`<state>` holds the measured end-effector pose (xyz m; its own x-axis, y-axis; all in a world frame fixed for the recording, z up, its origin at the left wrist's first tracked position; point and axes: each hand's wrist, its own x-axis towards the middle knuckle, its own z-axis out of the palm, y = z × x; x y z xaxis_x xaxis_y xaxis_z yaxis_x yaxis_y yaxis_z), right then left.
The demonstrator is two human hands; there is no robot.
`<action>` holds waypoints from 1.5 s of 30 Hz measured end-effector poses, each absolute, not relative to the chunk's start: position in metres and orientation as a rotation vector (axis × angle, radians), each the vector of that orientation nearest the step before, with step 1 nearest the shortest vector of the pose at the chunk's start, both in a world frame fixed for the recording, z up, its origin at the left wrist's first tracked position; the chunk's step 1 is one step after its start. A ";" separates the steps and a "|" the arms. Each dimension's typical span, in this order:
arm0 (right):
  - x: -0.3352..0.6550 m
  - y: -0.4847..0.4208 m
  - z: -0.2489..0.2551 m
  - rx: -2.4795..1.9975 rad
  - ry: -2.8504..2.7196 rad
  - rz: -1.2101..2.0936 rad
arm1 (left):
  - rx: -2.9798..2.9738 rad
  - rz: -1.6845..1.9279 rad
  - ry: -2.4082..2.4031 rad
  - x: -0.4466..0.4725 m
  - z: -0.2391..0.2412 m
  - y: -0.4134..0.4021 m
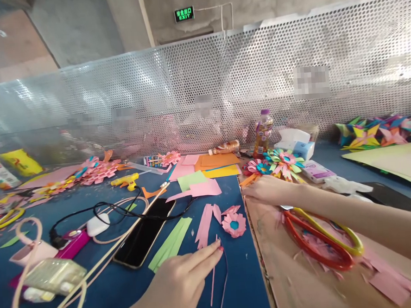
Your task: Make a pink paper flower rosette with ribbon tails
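Note:
My left hand [183, 278] lies low over the blue table with its fingers stretched forward. The fingertips touch down at two thin paper strips [212, 283]. Just beyond them are a pink paper flower with a blue centre [234, 224] and pink paper strips [204, 224]. Green paper strips [171, 242] lie to the left of these. My right hand [261, 191] reaches across to the far edge of the cardboard [279, 279], beside a multicoloured paper flower [286, 164]. Its fingers are blurred and partly hidden. Scissors with red and yellow handles [317, 240] lie under my right forearm.
A phone [144, 234], cables and a magenta power strip [73, 243] occupy the left side. A yellow glue gun [125, 180] and coloured paper sheets [216, 161] lie farther back. A drink bottle [264, 132] stands before the perforated metal screen [194, 80].

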<state>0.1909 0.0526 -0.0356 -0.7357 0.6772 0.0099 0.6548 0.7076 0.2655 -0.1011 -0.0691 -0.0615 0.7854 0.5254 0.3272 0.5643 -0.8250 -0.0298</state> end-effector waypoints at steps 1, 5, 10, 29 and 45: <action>0.190 0.049 -0.034 1.061 2.842 0.399 | -2.845 -0.459 -0.867 -0.102 -0.062 -0.069; 0.193 0.038 -0.035 0.883 2.949 0.403 | -2.831 -0.421 -0.871 -0.103 -0.062 -0.069; 0.196 0.031 -0.040 0.746 2.977 0.405 | -2.830 -0.418 -0.863 -0.103 -0.062 -0.068; 0.158 -0.036 0.004 1.923 2.477 -2.224 | -2.910 -0.549 -1.037 -0.100 -0.058 -0.075; 0.113 -0.049 -0.050 1.968 2.097 -2.067 | -2.902 -0.661 -0.939 -0.101 -0.059 -0.077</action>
